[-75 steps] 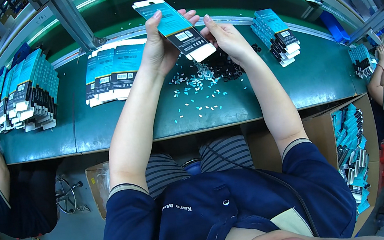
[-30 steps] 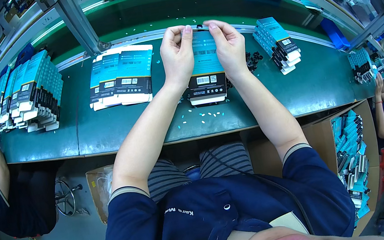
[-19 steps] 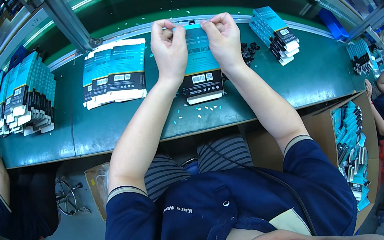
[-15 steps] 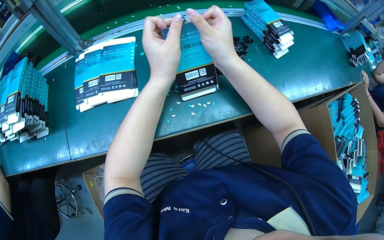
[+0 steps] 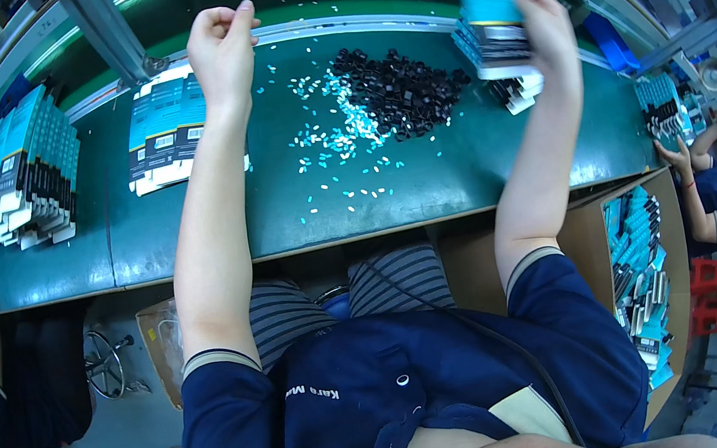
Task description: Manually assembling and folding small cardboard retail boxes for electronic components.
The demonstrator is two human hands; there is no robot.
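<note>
My right hand (image 5: 548,20) grips a flat turquoise-and-black carton (image 5: 494,10) by its right edge, blurred by motion. The carton hangs over a stack of similar flattened cartons (image 5: 521,91) at the back right and hides most of it. My left hand (image 5: 223,56) is raised with fingers curled and thumb pressed against the index finger; whether anything small sits in them cannot be made out. Below and left of it lies a spread of flattened cartons (image 5: 160,124), partly covered by my forearm. Between my arms is a pile of small black pieces (image 5: 403,90).
Small white and turquoise oval chips (image 5: 351,117) are scattered over the green table (image 5: 322,230). More carton stacks (image 5: 32,172) stand at the far left. A cardboard box (image 5: 643,273) full of cartons is beside my right side. Co-workers' arms show at both edges.
My hands have parted. The right has carried the carton from the middle to the right-hand stack, uncovering the black pieces and chips. The left has moved left and up.
</note>
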